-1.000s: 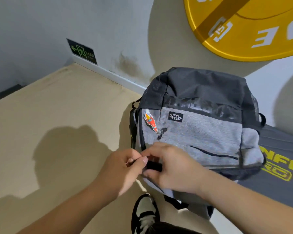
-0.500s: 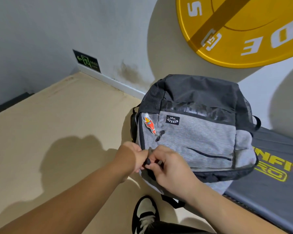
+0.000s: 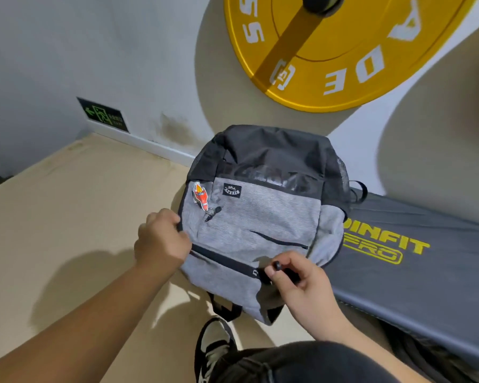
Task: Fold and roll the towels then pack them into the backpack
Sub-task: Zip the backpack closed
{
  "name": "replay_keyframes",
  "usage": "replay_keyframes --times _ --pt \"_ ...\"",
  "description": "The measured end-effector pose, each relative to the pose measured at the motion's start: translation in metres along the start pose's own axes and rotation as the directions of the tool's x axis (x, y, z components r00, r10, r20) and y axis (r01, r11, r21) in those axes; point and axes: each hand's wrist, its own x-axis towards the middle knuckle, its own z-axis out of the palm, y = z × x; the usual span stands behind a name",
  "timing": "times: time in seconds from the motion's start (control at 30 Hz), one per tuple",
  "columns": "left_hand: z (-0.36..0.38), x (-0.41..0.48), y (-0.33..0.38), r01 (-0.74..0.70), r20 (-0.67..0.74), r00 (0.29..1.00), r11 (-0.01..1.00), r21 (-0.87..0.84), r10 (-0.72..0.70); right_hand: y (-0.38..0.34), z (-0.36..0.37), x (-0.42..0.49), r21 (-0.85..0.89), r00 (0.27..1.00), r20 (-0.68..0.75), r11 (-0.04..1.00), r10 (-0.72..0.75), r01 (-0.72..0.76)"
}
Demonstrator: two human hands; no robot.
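While the backpack (image 3: 260,217) lay front panel up before the person, its right side rested against the end of a dark grey padded worktop (image 3: 426,272) and its far end came close to the wall. Its near portion was a heathered grey weave, soft and slightly slack; the far portion was smooth black nylon with mesh at the sides. A small black label (image 3: 232,190) read upside down from this view, and a glossy red and white charm (image 3: 200,199) hung just beside it from a metal clip.

The left hand (image 3: 161,239) gripped the pack's left edge, its fingers curled round the black piping. The right hand (image 3: 296,280) pinched a rounded black zipper pull (image 3: 276,265) between thumb and forefinger, the other fingers curled loosely beneath. From that pull a black zipper (image 3: 221,259) ran in a straight slanted line back toward the left hand.

The worktop carried blocky yellow lettering on a matte surface. A large round yellow weight plate (image 3: 329,51) with white letters sat against the pale wall, and a small dark exit sign (image 3: 103,115) was fixed low near the skirting. The floor (image 3: 67,217) was flat and beige. A black and white shoe (image 3: 213,346) showed below the pack.
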Motion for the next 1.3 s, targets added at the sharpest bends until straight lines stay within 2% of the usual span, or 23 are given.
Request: replay_keyframes --times 0.03,0.07,0.1,0.13,0.2,0.23,0.33,0.43,0.5,0.57,0.63,0.7,0.8,0.93,1.0,1.1,1.2,1.3 --pt "0.0 -0.015 0.011 -0.133 -0.035 0.991 0.991 -0.014 0.132 0.0 0.001 -0.001 0.067 0.999 -0.017 0.997 0.041 -0.04" --pt "0.003 -0.031 0.02 -0.284 0.014 0.958 0.956 -0.077 0.286 0.0 0.002 -0.001 0.118 0.998 -0.022 0.991 0.061 -0.058" --pt "0.007 -0.047 0.029 -0.4 0.131 0.899 0.905 -0.146 0.419 -0.001 0.002 -0.001 0.151 0.997 -0.014 0.986 0.07 -0.067" --pt "0.014 -0.062 0.037 -0.492 0.27 0.807 0.85 -0.187 0.526 -0.003 0.002 -0.001 0.169 0.998 -0.005 0.983 0.07 -0.068" --pt "0.028 -0.078 0.04 -0.639 0.473 0.642 0.762 -0.104 0.603 -0.002 -0.001 -0.001 0.175 0.998 0.001 0.982 0.067 -0.066" --pt "0.032 -0.078 0.038 -0.665 0.496 0.63 0.745 -0.053 0.597 0.0 -0.002 0.0 0.161 0.998 0.004 0.985 0.067 -0.066" --pt "0.035 -0.072 0.036 -0.609 0.469 0.695 0.793 -0.018 0.545 0.01 -0.004 -0.001 0.012 1.0 0.001 1.0 0.017 -0.017" --pt "0.036 -0.068 0.038 -0.617 0.493 0.695 0.786 0.033 0.524 0.02 -0.012 -0.005 -0.175 0.997 -0.052 0.984 -0.057 0.047" --pt "0.035 -0.067 0.033 -0.597 0.45 0.715 0.802 -0.003 0.534 0.023 -0.024 -0.004 -0.17 0.991 -0.125 0.985 -0.052 0.03" --pt "0.032 -0.066 0.027 -0.524 0.377 0.778 0.85 -0.051 0.502 0.026 -0.04 0.001 -0.175 0.976 -0.217 0.984 -0.03 -0.009" --pt "0.027 -0.066 0.025 -0.484 0.366 0.803 0.873 -0.062 0.471 0.027 -0.055 0.005 -0.102 0.955 -0.289 0.991 0.058 -0.091" --pt "0.026 -0.068 0.029 -0.518 0.38 0.784 0.855 -0.033 0.49 0.032 -0.069 0.007 0.006 0.922 -0.35 0.984 0.167 -0.175" --pt "0.025 -0.069 0.036 -0.541 0.38 0.776 0.841 -0.011 0.504 0.033 -0.081 0.007 0.096 0.894 -0.381 0.972 0.237 -0.216" --pt "0.032 -0.073 0.053 -0.621 0.424 0.738 0.774 0.123 0.525 0.027 -0.07 0.007 0.187 0.884 -0.398 0.965 0.246 -0.184" --pt "0.041 -0.082 0.075 -0.668 0.436 0.686 0.742 0.059 0.583 0.027 -0.066 0.006 0.221 0.896 -0.377 0.962 0.236 -0.16" --pt "0.06 -0.092 0.112 -0.722 0.413 0.634 0.691 0.014 0.654 0.022 -0.067 0.006 0.228 0.919 -0.334 0.964 0.207 -0.134" --pt "0.071 -0.093 0.141 -0.736 0.322 0.659 0.671 0.089 0.68 0.021 -0.073 0.004 0.196 0.937 -0.306 0.974 0.168 -0.111" --pt "0.076 -0.093 0.146 -0.742 0.337 0.655 0.659 0.122 0.676 0.021 -0.08 0.003 0.126 0.928 -0.338 0.984 0.16 -0.124"
